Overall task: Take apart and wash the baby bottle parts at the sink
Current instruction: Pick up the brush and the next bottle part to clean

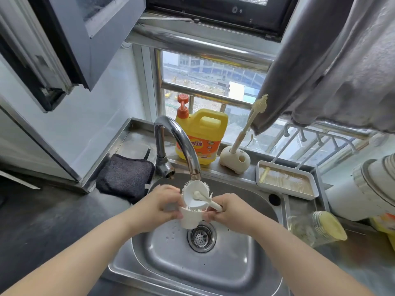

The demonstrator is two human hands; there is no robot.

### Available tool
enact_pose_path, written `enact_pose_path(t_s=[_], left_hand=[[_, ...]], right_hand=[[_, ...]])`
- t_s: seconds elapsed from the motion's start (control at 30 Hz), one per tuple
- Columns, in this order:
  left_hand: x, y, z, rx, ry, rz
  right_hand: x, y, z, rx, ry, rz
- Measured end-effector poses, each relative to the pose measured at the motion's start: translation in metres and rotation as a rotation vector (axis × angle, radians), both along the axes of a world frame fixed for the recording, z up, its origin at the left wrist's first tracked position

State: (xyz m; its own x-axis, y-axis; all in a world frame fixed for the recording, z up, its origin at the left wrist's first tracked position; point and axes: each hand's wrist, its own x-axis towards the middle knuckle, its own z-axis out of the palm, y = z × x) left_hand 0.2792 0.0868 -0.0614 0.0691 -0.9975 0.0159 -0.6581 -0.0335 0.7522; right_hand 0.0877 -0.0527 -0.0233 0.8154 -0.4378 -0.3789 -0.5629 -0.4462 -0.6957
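Over the middle of the stainless steel sink (245, 248), just under the curved chrome tap (181, 137), the left hand (159, 202) is gripping a white plastic bottle cap (191, 216) while the right hand (227, 211) is pinching the handle of a cream silicone bristle brush (202, 194) whose head is sitting inside the cap. No water seems to be running. To scrub well, the person should probably be turning the cap against the bristles, keeping it over the basin near the drain strainer (202, 237).
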Motion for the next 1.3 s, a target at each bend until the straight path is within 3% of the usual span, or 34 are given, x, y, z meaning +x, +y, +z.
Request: enact_pose_path(t_s=[0.23, 0.47, 0.63, 0.8, 1.0, 1.13, 1.2, 1.3], left_hand=[[-0.008, 0.010, -0.012, 0.251, 0.142, 0.011], [-0.015, 0.009, -0.014, 0.172, 0.271, 0.256], [-0.025, 0.001, -0.010, 0.129, 0.706, 0.485], [-0.029, -0.003, -0.006, 0.121, 0.826, 0.440], [-0.019, -0.013, 0.003, 0.070, 0.904, 0.424], [-0.020, -0.013, 0.007, 0.097, 0.874, 0.287], [-0.024, -0.015, 0.009, 0.109, 0.950, 0.271], [-0.022, -0.020, 0.015, 0.110, 1.023, 0.338]], right_hand=[[0.003, 0.005, 0.003, -0.031, 0.254, 0.122], [0.001, 0.005, 0.004, -0.107, 0.287, 0.043], [-0.008, 0.016, 0.002, -0.090, 0.246, 0.073], [0.000, 0.018, -0.001, -0.138, 0.219, -0.121], [-0.009, 0.023, 0.016, -0.218, 0.273, 0.022], [-0.006, -0.002, 0.021, -0.244, 0.087, -0.224], [0.001, -0.001, 0.025, -0.228, 0.052, -0.196], [-0.001, 0.008, 0.017, -0.203, 0.145, -0.068]])
